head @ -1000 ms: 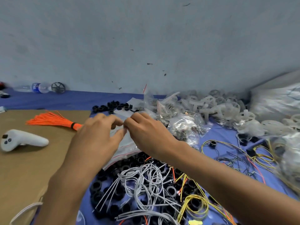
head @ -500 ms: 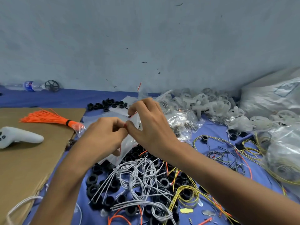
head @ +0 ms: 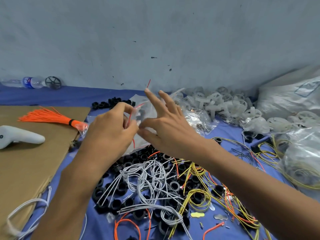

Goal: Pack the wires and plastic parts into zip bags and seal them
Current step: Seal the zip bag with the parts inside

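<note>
We are seeing soft, even light; the right hand point(head: 166, 129) is blurring slightly, the three-o'clock sack point(head: 290, 101) glaring, edges bowing.

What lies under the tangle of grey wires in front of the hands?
Black plastic rings on the blue cloth show between the grey wires. Whatever lies below the densest loops is covered.
</note>
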Demonstrator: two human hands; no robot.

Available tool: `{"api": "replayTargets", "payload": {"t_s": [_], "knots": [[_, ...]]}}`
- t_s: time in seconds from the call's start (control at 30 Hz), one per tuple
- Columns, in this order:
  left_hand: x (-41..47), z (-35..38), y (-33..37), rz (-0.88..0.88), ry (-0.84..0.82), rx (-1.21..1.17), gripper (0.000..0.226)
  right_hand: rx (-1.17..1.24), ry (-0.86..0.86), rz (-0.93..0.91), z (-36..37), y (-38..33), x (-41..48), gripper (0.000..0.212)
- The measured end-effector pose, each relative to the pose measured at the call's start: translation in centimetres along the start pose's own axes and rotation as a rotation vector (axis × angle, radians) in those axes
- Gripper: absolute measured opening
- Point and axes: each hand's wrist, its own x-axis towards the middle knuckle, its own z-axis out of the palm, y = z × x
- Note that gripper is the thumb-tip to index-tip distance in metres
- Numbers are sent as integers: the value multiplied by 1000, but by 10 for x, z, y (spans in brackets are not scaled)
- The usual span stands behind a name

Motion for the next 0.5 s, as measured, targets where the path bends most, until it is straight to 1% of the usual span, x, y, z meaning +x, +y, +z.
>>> {"api": "replayTargets", "payload": {"t_s": [0.07, 0.1, 0.13, 0.17, 0.2, 0.27, 0.3, 0.33, 0.37, 0.4, 0.43, 0.47, 0.5], "knots": [[0, 0, 0, 30, 188, 72, 12, -58, -124, 11, 1, 4, -3, 28], [0, 0, -1, 25, 284, 88, 16, -56, -144, 8, 1, 7, -5, 25], [1, -1, -2, 16, 360, 88, 18, -16, -114, -3, 1, 9, -9, 21], [1, 0, -3, 8, 407, 82, 19, 60, -32, -16, 3, 9, -12, 19], [1, 0, -4, 7, 431, 79, 19, 145, 115, -24, 5, 9, -15, 17], [1, 2, -4, 18, 444, 76, 17, 290, 468, 3, 11, 8, -20, 12], [2, 2, -4, 17, 445, 70, 16, 360, 548, 37, 14, 8, -23, 9], [3, 2, -5, 15, 444, 60, 16, 433, 514, 84, 17, 7, -24, 6], [3, 1, -5, 13, 443, 49, 16, 483, 382, 122, 22, 6, -26, 4], [3, 1, -5, 12, 440, 40, 15, 476, 190, 119, 28, 6, -28, 4], [3, 0, -5, 12, 435, 33, 15, 408, 6, 70, 35, 4, -28, 7], [3, 0, -4, 12, 426, 30, 15, 323, -127, -7, 44, 2, -28, 12], [3, 0, -3, 12, 413, 28, 15, 256, -208, -71, 52, -1, -27, 16]]}}
